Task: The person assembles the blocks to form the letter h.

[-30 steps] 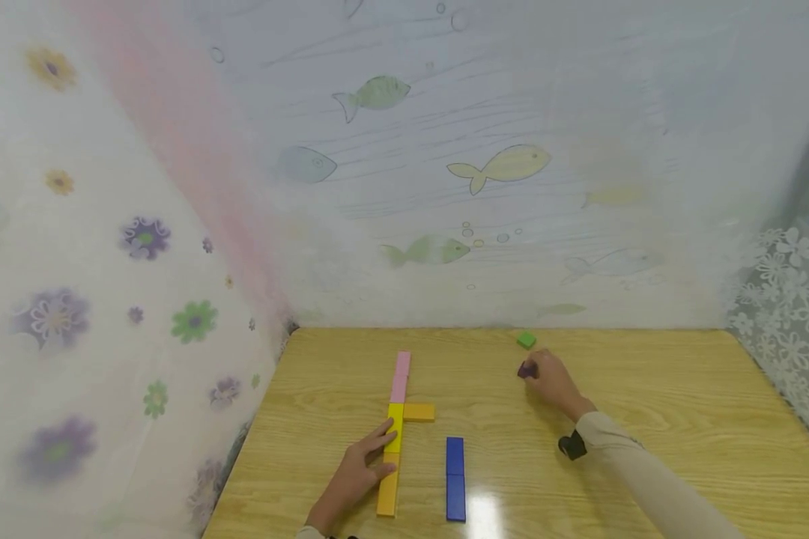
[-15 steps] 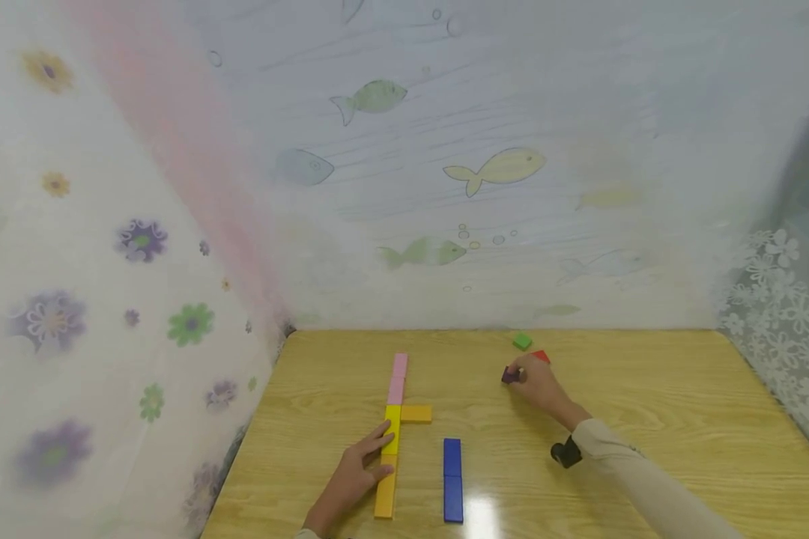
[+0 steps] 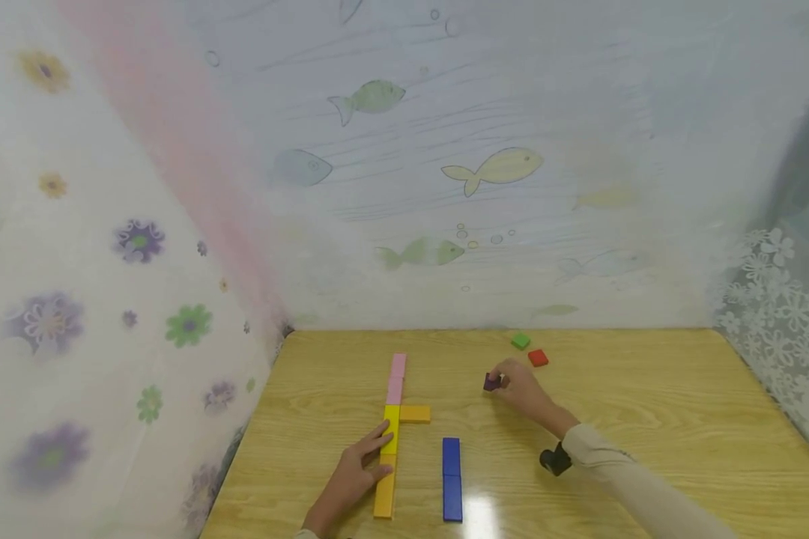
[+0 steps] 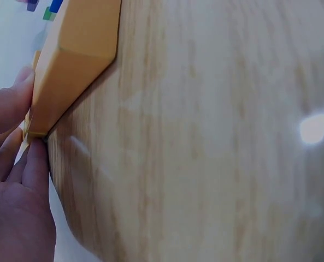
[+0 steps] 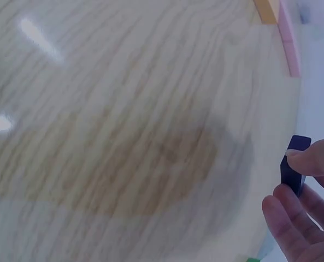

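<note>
My right hand (image 3: 522,389) pinches a small dark purple block (image 3: 491,382) between thumb and fingers, right of the block row. In the right wrist view the purple block (image 5: 293,170) is tilted on edge, with the thumb on its near face. My left hand (image 3: 350,475) rests along the left side of a straight row, its extended fingers touching the yellow block (image 3: 392,419) and its thumb on the orange blocks (image 3: 384,494) below. Two pink blocks (image 3: 396,378) continue the row upward. Another orange block (image 3: 415,414) sticks out sideways to the right from the yellow section.
Two blue blocks (image 3: 452,479) lie end to end, right of the row. Toward the back edge sit a green block (image 3: 520,341) and a red block (image 3: 538,358). A fish-patterned curtain (image 3: 499,224) hangs behind the wooden table (image 3: 647,389).
My right hand has carried the purple block leftward and slightly nearer, uncovering the red block. My left hand stays on the row.
</note>
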A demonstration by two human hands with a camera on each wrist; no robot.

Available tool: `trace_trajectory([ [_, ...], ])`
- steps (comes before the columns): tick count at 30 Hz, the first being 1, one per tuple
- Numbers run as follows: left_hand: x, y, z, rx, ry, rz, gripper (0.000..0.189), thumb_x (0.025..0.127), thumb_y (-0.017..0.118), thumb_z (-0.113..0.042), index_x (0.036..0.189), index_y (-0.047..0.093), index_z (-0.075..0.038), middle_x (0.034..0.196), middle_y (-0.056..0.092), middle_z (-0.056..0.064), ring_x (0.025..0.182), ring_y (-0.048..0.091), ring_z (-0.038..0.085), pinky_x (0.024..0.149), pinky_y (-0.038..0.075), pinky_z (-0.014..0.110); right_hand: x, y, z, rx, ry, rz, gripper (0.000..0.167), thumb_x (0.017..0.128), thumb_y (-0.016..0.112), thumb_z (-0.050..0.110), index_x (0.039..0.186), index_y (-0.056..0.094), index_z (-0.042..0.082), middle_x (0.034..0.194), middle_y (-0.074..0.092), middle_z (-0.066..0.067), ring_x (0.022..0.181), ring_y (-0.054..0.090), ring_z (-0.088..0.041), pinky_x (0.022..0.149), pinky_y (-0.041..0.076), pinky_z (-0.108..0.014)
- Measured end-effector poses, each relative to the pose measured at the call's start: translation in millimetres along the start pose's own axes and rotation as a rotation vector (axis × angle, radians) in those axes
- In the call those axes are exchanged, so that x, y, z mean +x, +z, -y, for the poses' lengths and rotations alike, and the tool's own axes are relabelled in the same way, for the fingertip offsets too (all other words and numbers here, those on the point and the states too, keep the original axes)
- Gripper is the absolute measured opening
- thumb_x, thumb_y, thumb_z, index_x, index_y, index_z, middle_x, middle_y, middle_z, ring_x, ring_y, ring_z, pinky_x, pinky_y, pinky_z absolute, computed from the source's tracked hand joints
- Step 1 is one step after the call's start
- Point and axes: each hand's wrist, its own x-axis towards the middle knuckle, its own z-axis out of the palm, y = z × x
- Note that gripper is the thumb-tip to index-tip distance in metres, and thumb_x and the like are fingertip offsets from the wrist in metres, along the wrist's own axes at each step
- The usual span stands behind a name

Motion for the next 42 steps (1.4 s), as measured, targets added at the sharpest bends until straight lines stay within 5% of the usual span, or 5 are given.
trace_trajectory([
  [16,-1.1,-0.3,-4.4,-0.018,0.002,0.0,0.056,0.087,0.067,-0.011,0.137,0.046,0.001,0.153,0.027,0.01,0.138,0.024,0.033,0.106,0.035,0.031,-7.9,22.2,21.5,0.078,-0.113,0.066,0.02,0.071,0.068,-0.017,0.086,0.063,-0.003,0.09,0.059,-0.014,0.073,0.058,-0.027,0.057,0.052,-0.024],
  [32,-0.6,-0.3,-0.8,-0.019,0.016,-0.001,0.057,0.086,0.068,-0.011,0.137,0.047,0.0,0.153,0.027,0.01,0.139,0.024,0.032,0.106,0.035,0.031,-4.9,39.0,36.7,0.094,-0.077,0.149,0.018,0.076,0.066,-0.012,0.09,0.065,-0.002,0.095,0.06,-0.011,0.078,0.059,-0.024,0.059,0.052,-0.021],
  [42,0.7,-0.5,2.6,-0.016,0.013,-0.001,0.058,0.085,0.069,-0.012,0.137,0.046,0.0,0.153,0.027,0.006,0.139,0.024,0.029,0.106,0.035,0.028,-2.9,52.9,38.1,0.086,-0.124,0.157,0.018,0.076,0.068,-0.01,0.09,0.064,-0.001,0.095,0.059,-0.01,0.077,0.06,-0.022,0.062,0.054,-0.022],
])
